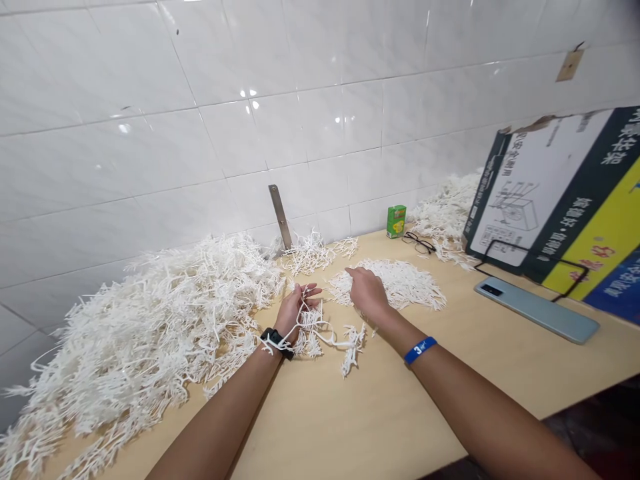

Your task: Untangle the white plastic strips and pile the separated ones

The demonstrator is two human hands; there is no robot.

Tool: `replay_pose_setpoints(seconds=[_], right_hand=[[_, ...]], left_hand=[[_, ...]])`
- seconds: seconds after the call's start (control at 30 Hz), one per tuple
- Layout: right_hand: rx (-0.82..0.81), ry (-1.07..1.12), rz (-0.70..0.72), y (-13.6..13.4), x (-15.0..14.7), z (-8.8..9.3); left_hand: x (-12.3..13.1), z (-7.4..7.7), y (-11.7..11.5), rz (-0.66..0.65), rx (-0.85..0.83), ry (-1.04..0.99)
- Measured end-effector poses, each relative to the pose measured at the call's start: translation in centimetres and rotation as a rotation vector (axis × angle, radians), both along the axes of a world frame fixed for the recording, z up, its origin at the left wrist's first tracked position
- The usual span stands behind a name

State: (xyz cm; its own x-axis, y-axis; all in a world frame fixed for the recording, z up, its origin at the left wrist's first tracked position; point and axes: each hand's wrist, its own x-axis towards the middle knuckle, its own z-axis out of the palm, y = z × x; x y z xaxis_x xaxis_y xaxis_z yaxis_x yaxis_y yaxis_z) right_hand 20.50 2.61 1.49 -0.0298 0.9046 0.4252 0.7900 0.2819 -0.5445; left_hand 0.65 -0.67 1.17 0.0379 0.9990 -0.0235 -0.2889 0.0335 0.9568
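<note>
My left hand [293, 313] is palm up near the middle of the table, its thumb and fingers closed on a white branched plastic piece [354, 345]. Thin arms of that piece loop over the wrist and trail right, ending in forked tips. My right hand [369, 293] is at the left edge of a flat heap of short white plastic bits [407, 283]. Its fingers are curled together, and whatever they hold is too small or hidden to name. More white branched pieces [309, 343] lie beside and under my left hand.
A large mound of white branched pieces [165, 327] covers the left side. Smaller piles lie at the wall [310, 253] and back right [445, 210]. A metal strip [280, 217], green box [396, 221], glasses [420, 243], phone [537, 309] and printed carton [555, 200] stand or lie around.
</note>
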Motion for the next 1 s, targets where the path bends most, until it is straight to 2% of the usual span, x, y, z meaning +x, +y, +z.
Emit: replay_pose_setpoints(seconds=[0.17, 0.23, 0.37, 0.53, 0.73, 1.0], right_hand=[[-0.006, 0.188, 0.305, -2.3, -2.5, 0.7], [-0.035, 0.186, 0.360, -2.8, -3.4, 0.6], [-0.056, 0.159, 0.377, -2.9, -3.8, 0.2], [0.002, 0.183, 0.365, -2.7, -3.6, 0.1], [0.036, 0.281, 0.403, -3.0, -3.8, 0.4], [0.007, 0.321, 0.419, -2.2, -4.3, -0.8]], left_hand=[[0.1, -0.4, -0.1, -0.073, 0.046, 0.056], [0.2, -0.5, -0.2, -0.095, 0.071, 0.048], [0.1, -0.6, -0.1, -0.143, 0.094, 0.065], [-0.2, -0.9, 0.1, -0.205, 0.111, 0.097], [0.2, -1.2, 0.1, -0.220, 0.088, 0.027], [0.1, -1.5, 0.3, -0.292, 0.135, 0.044]])
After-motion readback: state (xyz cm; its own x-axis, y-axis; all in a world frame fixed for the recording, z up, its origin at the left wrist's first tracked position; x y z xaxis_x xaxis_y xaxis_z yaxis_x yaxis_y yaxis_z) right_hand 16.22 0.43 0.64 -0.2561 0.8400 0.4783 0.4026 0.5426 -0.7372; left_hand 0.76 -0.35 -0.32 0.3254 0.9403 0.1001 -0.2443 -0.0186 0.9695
